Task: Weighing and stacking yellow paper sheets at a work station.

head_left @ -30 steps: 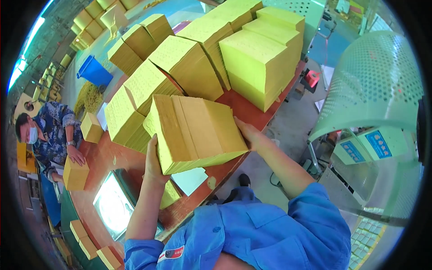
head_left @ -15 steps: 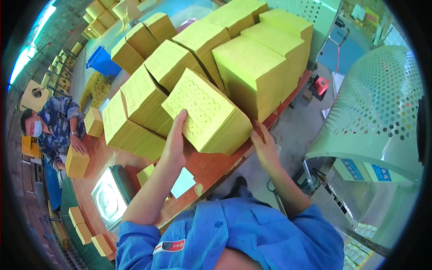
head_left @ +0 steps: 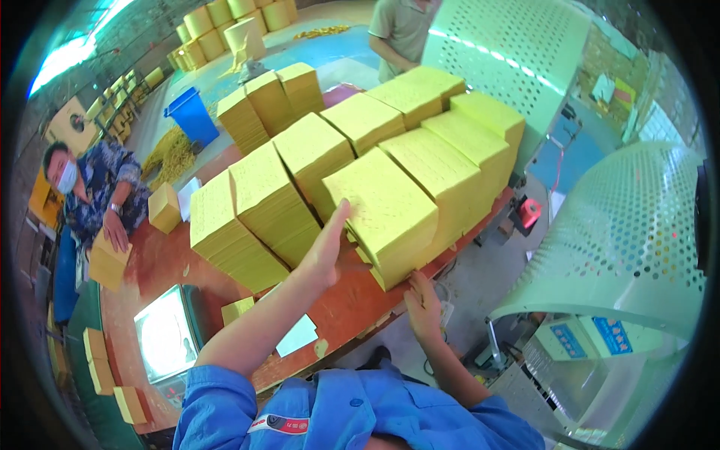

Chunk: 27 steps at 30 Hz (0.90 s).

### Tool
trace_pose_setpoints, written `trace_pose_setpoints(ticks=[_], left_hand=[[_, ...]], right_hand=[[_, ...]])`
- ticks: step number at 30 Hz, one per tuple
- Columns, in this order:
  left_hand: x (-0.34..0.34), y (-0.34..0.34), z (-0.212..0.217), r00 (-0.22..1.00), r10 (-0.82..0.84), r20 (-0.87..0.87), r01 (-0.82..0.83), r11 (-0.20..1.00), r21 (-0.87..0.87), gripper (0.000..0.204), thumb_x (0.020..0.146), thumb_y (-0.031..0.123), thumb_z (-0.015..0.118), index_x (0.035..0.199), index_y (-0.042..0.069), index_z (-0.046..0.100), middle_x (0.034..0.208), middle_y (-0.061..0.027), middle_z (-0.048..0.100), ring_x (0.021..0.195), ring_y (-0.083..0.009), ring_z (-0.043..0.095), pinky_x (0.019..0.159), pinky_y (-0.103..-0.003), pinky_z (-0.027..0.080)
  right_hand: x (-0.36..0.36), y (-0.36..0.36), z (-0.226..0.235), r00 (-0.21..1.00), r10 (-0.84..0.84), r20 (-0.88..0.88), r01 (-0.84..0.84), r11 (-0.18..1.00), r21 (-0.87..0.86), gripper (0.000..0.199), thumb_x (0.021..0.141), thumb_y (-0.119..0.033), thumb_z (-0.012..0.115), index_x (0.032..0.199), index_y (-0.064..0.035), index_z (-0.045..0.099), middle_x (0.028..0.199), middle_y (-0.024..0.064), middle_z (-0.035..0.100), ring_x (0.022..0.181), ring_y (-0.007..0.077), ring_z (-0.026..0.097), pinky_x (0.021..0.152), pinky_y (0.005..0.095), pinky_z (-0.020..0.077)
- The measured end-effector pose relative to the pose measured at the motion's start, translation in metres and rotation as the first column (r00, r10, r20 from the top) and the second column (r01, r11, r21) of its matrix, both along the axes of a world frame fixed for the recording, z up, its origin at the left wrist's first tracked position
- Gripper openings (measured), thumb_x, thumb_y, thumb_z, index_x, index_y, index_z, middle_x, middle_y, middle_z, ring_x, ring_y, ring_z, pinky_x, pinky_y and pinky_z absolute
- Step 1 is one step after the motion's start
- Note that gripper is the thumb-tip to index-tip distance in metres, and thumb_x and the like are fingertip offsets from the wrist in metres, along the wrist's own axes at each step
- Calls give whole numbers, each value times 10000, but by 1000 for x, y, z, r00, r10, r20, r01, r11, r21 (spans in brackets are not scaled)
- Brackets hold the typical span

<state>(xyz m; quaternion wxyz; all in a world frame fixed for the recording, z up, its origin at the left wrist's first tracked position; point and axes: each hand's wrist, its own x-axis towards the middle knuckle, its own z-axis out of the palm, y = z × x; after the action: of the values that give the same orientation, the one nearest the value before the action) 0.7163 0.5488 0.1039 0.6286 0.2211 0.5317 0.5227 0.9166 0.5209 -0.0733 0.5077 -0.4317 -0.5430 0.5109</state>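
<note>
A thick stack of yellow paper sheets (head_left: 382, 214) stands tilted on the red-brown table (head_left: 341, 307), leaning back against the other yellow stacks (head_left: 442, 169). My left hand (head_left: 330, 247) lies flat with straight fingers against the stack's left side. My right hand (head_left: 421, 300) presses against its lower front edge at the table's rim. Both hands hold the stack between them. More yellow stacks (head_left: 259, 210) lean in rows to the left.
A person in a patterned shirt and mask (head_left: 94, 191) sits at the far left with a hand on a small yellow stack (head_left: 109, 259). Another person (head_left: 401, 30) stands beyond the table. A lit screen (head_left: 161, 334), a blue bin (head_left: 191, 116) and perforated green machine covers (head_left: 622, 240) surround the table.
The stack in my hands has been pushed away from me and set against the row of stacks. My left hand slid to its side, my right hand dropped to its lower edge.
</note>
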Motion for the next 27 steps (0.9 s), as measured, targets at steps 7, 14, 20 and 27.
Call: trace_pose_setpoints(ticks=[7,14,20,27], left_hand=[[-44,-142,-54,972,-16,233,-21,987,158,566,958,401,524,1416,107,370,1255,-65,524,1137,-206,542,889,-455,514],[-121,-395,-58,899,303,315,-367,915,166,459,974,339,404,1190,-26,580,1230,-175,598,1115,-274,586,979,-421,448],[-161,-577,-91,642,712,285,-760,640,112,485,975,399,379,1003,-16,629,1195,-185,610,1112,-259,582,943,-406,459],[-185,-736,-82,276,936,217,-961,266,71,435,976,384,402,1040,13,619,1125,-157,646,1072,-248,603,913,-388,476]], right_hand=[[25,-55,73,299,117,-947,-770,616,-168,410,970,-342,441,973,17,638,661,86,536,533,192,502,491,337,440],[-90,-102,121,115,742,-661,-944,288,160,611,975,-544,370,934,9,628,635,106,520,490,211,479,428,322,366],[-232,-238,111,-83,742,-665,-996,-47,72,531,956,-490,449,1018,9,619,667,94,520,534,207,482,465,322,383],[-356,-405,100,-215,627,-748,-877,-461,-135,547,896,-426,572,1162,51,571,826,111,593,728,219,563,644,312,447]])
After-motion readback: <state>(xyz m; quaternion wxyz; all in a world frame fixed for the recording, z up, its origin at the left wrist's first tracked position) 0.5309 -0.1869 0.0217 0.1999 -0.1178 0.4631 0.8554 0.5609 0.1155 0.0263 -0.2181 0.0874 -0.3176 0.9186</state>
